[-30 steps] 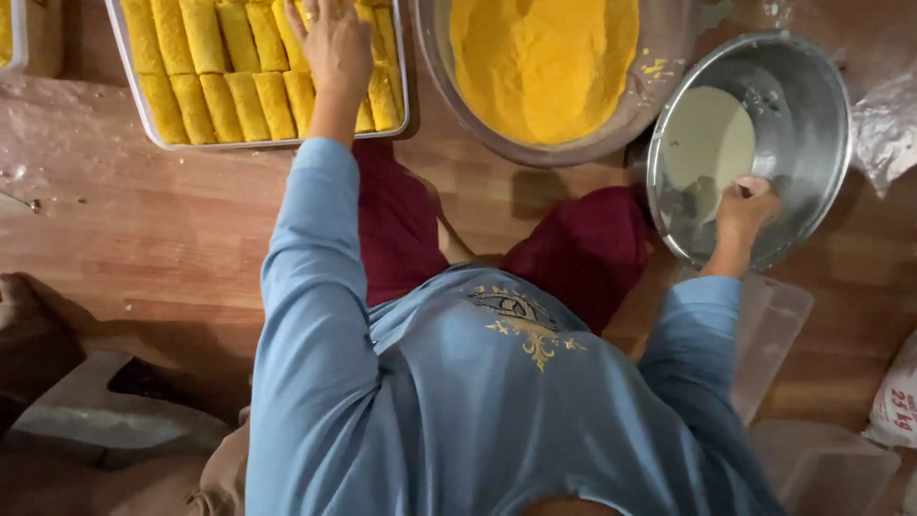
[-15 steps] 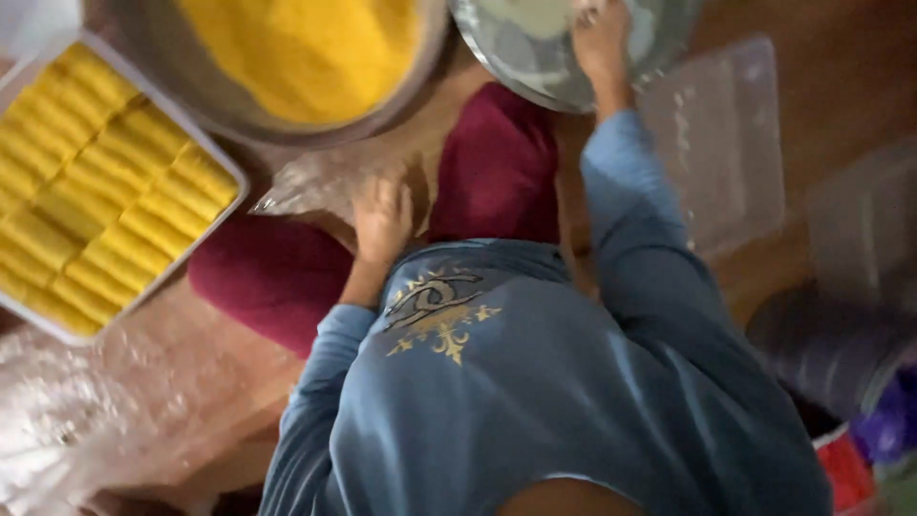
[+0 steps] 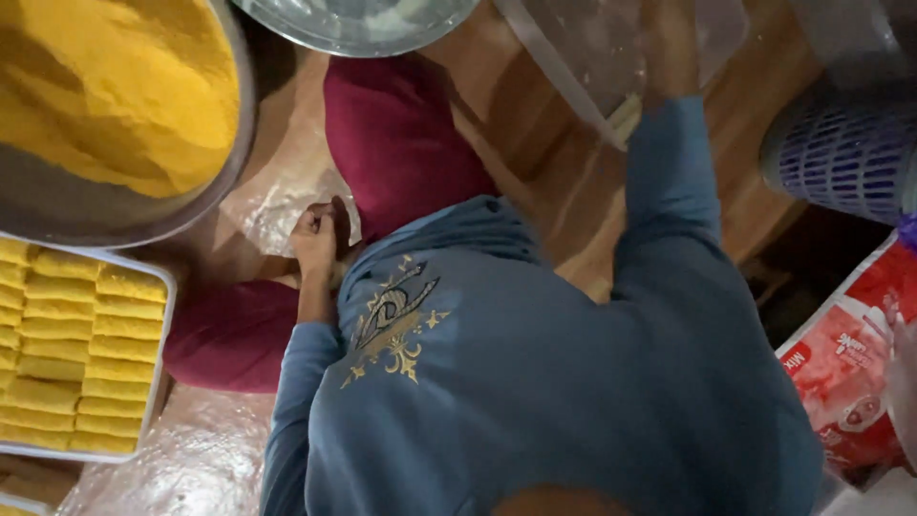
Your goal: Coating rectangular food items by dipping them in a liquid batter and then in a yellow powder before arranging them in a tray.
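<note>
Reaching up past the knee, the right hand [image 3: 673, 57] lies against a clear plastic container [image 3: 611, 48] that sits on the wooden floor [image 3: 535, 162] at the upper right of the view. The motion blur there is strong, and the plastic covers the fingers, so whether they clasp the container or only press on it cannot be told. The left hand [image 3: 315, 244] is curled into a loose fist, resting at the edge of a crumpled clear plastic sheet [image 3: 277, 191] spread between the two maroon-clad knees [image 3: 401, 134]; it holds nothing that can be made out. A blue long-sleeved top with a gold emblem [image 3: 392, 320] fills the middle of the view. Above the knees is the rim of a metal bowl [image 3: 363, 29], and to the upper left a large metal basin of yellow crumbs [image 3: 105, 96]. Below that stands a tray of yellow coated sticks [image 3: 76, 354] in rows. At the right edge are a blue slotted basket [image 3: 841, 153] and a red printed bag [image 3: 850, 373].
</note>
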